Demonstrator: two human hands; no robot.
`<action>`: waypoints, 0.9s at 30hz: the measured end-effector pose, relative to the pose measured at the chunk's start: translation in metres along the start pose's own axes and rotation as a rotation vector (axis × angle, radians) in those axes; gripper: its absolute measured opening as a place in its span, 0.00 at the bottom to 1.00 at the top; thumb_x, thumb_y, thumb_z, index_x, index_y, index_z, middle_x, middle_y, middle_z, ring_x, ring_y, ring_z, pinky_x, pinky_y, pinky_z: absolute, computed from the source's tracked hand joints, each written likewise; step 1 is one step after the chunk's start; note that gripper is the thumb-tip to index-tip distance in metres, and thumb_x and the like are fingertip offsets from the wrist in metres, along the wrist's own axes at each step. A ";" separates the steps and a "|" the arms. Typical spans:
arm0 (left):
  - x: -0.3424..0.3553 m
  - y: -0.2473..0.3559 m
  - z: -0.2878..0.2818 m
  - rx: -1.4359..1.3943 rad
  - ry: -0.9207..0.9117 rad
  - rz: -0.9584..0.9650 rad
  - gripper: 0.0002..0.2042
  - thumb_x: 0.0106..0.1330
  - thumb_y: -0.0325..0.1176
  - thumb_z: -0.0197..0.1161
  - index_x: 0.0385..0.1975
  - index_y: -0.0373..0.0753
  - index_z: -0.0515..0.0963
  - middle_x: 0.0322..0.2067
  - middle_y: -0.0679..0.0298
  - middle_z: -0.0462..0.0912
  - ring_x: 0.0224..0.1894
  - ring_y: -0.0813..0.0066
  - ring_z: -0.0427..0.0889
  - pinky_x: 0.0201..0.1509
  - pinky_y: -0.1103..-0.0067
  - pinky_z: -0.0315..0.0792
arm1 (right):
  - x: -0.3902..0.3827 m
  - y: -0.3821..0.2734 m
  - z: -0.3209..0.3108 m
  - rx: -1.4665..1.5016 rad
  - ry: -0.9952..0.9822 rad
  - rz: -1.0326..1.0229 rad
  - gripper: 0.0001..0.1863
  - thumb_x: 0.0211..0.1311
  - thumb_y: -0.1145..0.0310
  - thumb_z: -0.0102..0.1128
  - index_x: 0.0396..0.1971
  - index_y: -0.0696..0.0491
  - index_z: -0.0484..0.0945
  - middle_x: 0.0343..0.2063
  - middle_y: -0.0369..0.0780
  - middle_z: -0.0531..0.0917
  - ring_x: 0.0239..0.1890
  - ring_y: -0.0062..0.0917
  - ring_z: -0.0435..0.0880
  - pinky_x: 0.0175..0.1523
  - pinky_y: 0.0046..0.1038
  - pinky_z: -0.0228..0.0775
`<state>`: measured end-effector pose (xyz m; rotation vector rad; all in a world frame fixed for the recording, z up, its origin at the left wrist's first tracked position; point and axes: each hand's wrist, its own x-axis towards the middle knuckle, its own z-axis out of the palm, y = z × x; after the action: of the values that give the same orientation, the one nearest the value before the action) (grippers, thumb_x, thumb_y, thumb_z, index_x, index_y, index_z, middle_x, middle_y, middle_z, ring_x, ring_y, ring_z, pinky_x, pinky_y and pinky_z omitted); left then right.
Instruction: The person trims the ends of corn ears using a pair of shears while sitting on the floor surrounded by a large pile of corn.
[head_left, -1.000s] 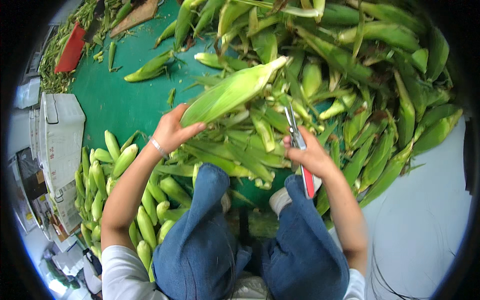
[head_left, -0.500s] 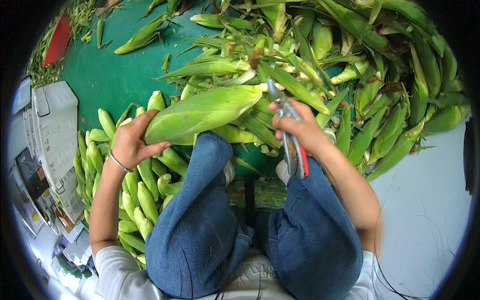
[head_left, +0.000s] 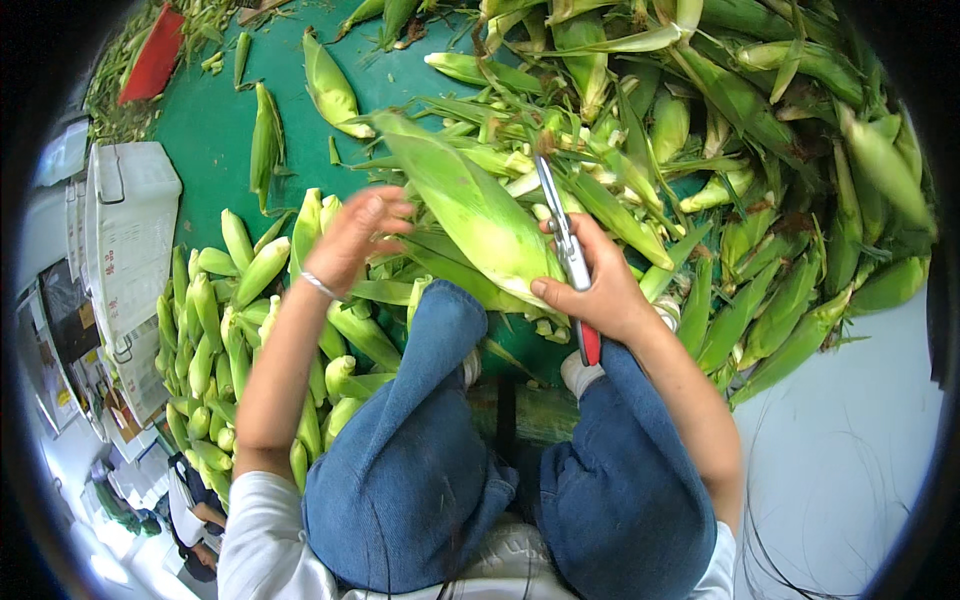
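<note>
A large green ear of corn in its husk (head_left: 470, 205) slants from upper left to lower right in front of me. My right hand (head_left: 603, 275) is closed around pruning shears (head_left: 568, 235) with grey metal blades and a red handle end. Its thumb lies against the ear's lower end, seemingly pinning it beside the shears. My left hand (head_left: 352, 235) is held up left of the ear, fingers apart and a little blurred, with nothing in it. Below and left of that hand lies a pile of trimmed light-green ears (head_left: 215, 340).
Untrimmed ears and loose husks (head_left: 740, 210) heap up at the right and far side of the green floor (head_left: 215, 140). A red scoop-like piece (head_left: 152, 55) lies far left. White boards (head_left: 130, 230) stand at the left. Another person (head_left: 195, 515) shows at the lower left.
My left hand has let go of the ear and lifted away. The ear has turned from nearly level to a slant, its lower end now at my right hand. An extra ear lies far left.
</note>
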<state>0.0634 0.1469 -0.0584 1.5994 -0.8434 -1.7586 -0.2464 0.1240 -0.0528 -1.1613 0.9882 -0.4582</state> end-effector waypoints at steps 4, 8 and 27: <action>0.041 -0.018 0.055 -0.456 0.052 -0.031 0.30 0.59 0.56 0.57 0.54 0.41 0.64 0.48 0.62 0.74 0.48 0.66 0.75 0.51 0.63 0.70 | 0.003 0.006 0.009 -0.415 0.012 -0.274 0.30 0.45 0.68 0.66 0.49 0.55 0.62 0.27 0.41 0.72 0.25 0.23 0.71 0.33 0.25 0.65; 0.043 -0.008 0.054 -0.695 0.205 0.102 0.21 0.59 0.43 0.61 0.47 0.37 0.68 0.46 0.57 0.74 0.49 0.62 0.74 0.53 0.60 0.70 | 0.000 0.018 -0.014 0.032 0.107 0.187 0.28 0.47 0.74 0.57 0.52 0.56 0.63 0.40 0.39 0.75 0.36 0.25 0.77 0.42 0.26 0.70; 0.007 0.006 0.028 -0.569 0.515 0.208 0.24 0.58 0.51 0.60 0.45 0.40 0.68 0.40 0.60 0.76 0.42 0.67 0.78 0.42 0.68 0.76 | -0.007 0.021 0.002 -0.121 0.166 0.063 0.23 0.49 0.67 0.61 0.45 0.59 0.65 0.25 0.40 0.75 0.24 0.27 0.77 0.29 0.26 0.71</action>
<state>0.0349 0.1392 -0.0563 1.4088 -0.2198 -1.2038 -0.2520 0.1384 -0.0693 -1.2109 1.2068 -0.4550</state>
